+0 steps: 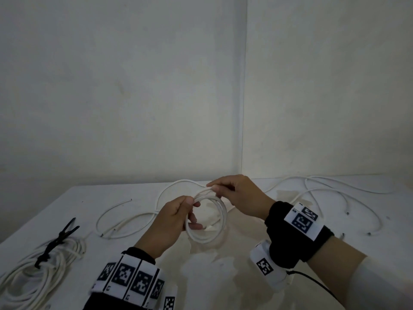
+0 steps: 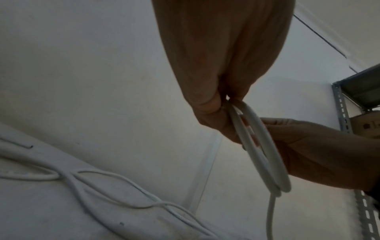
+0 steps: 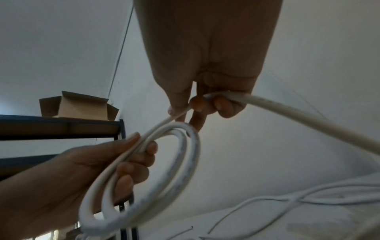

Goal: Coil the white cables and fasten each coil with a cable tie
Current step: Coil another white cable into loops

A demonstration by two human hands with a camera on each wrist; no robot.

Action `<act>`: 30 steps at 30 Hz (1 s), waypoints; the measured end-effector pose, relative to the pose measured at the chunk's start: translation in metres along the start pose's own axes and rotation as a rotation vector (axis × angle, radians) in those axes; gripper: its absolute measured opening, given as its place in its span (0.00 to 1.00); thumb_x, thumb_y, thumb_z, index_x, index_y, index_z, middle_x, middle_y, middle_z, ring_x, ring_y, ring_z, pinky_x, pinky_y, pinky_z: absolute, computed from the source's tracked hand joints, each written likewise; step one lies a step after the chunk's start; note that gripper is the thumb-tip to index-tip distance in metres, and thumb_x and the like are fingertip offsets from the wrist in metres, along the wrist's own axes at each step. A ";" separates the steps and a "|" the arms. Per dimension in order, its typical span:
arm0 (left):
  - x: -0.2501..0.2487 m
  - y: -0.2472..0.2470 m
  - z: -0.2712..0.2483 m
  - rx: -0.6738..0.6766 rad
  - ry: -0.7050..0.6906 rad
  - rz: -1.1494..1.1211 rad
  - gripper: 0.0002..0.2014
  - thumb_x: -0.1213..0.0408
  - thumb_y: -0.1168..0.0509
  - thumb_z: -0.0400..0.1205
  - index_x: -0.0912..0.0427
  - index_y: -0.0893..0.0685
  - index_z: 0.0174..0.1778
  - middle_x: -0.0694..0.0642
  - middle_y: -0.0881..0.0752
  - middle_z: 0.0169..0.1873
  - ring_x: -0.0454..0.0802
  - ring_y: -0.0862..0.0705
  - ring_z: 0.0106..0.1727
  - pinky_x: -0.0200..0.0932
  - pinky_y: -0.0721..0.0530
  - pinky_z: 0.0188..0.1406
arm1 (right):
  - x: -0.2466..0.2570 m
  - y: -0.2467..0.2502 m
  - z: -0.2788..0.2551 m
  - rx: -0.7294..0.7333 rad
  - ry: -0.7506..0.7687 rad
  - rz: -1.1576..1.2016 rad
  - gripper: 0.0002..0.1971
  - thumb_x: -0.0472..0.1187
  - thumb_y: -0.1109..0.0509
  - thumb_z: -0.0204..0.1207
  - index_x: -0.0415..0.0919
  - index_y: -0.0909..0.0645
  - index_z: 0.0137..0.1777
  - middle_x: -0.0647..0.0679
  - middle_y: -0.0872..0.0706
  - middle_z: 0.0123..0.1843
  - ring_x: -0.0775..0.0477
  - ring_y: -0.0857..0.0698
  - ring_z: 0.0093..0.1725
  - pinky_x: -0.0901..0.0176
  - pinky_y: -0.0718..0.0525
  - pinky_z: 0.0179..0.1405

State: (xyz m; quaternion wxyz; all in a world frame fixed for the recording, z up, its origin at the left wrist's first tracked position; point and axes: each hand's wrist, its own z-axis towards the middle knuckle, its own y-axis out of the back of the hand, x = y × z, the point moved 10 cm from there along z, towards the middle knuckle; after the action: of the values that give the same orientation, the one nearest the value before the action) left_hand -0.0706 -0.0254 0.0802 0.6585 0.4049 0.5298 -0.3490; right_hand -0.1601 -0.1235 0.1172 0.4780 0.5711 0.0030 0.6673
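I hold a small coil of white cable [image 1: 221,220] upright above the table. My left hand [image 1: 192,208] grips its left side, thumb on top and fingers curled through the loops [image 3: 185,170]. My right hand [image 1: 214,188] pinches the free run of the same cable [image 3: 308,118] at the top of the coil. In the left wrist view the left hand [image 2: 224,100] holds the coil [image 2: 259,146] edge-on, and one strand hangs down from it. A bigger finished coil [image 1: 26,276] lies at the near left, bound by a black cable tie [image 1: 59,239].
Loose white cables [image 1: 335,191] sprawl over the white table [image 1: 223,276] at the back right, and more [image 1: 125,218] lie left of my hands. Walls meet in a corner behind. A metal shelf [image 2: 345,123] and a cardboard box [image 3: 76,105] stand off to the side.
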 end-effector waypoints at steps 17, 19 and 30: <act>-0.024 0.051 0.009 -0.383 -0.189 -0.306 0.15 0.66 0.50 0.87 0.60 0.20 0.41 0.54 0.27 0.31 0.36 0.23 0.20 0.37 0.15 0.36 | -0.024 0.021 -0.017 -0.171 0.039 -0.220 0.12 0.42 0.44 0.84 0.42 0.20 0.59 0.55 0.26 0.30 0.54 0.27 0.31 0.65 0.30 0.35; -0.023 0.061 0.010 -0.439 -0.205 -0.286 0.14 0.65 0.49 0.87 0.59 0.20 0.41 0.54 0.29 0.29 0.36 0.26 0.20 0.31 0.19 0.29 | -0.021 0.022 -0.014 -0.180 0.062 -0.277 0.14 0.41 0.45 0.84 0.42 0.21 0.62 0.51 0.18 0.39 0.50 0.22 0.39 0.61 0.25 0.42; -0.018 0.077 0.010 -0.609 -0.214 -0.332 0.13 0.66 0.49 0.87 0.59 0.21 0.41 0.54 0.30 0.29 0.34 0.26 0.20 0.28 0.16 0.29 | -0.016 -0.045 -0.041 0.093 0.129 -1.113 0.18 0.44 0.32 0.73 0.36 0.18 0.61 0.47 0.15 0.42 0.48 0.15 0.29 0.62 0.38 0.23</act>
State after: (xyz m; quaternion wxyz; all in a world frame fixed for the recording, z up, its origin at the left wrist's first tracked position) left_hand -0.0013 -0.0004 0.1121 0.7349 0.0602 0.5961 -0.3177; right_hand -0.1648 -0.0871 0.0656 0.7312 0.4618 0.3626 0.3472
